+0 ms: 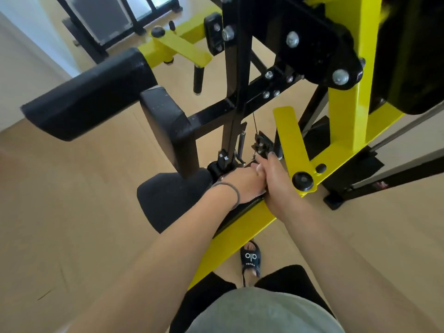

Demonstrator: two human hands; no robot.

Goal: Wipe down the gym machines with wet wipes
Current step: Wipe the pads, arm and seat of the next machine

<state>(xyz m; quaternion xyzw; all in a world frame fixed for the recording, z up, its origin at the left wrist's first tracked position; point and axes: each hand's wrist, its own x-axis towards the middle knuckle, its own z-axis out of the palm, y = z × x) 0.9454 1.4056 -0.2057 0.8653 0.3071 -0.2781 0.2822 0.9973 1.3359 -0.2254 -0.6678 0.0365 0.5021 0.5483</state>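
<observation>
The yellow and black gym machine (346, 121) fills the view. Both of my hands meet low down on its yellow base beam (240, 227), beside the black seat pad (173, 198). My left hand (242, 183), with a dark hair tie round the wrist, lies over a white wet wipe (262, 192); only the wipe's edges show between the hands. My right hand (276, 179) is curled against the left, fingers closed on the wipe's upper end near a small black cable bracket (260, 144). Most of the wipe is hidden.
A black back pad (168, 123) and a long black roller pad (89, 92) stand to the left. A yellow lever arm (292, 138) with black knobs lies right of my hands. My sandalled foot (251, 259) is on the wooden floor. Another black frame (101, 27) stands behind.
</observation>
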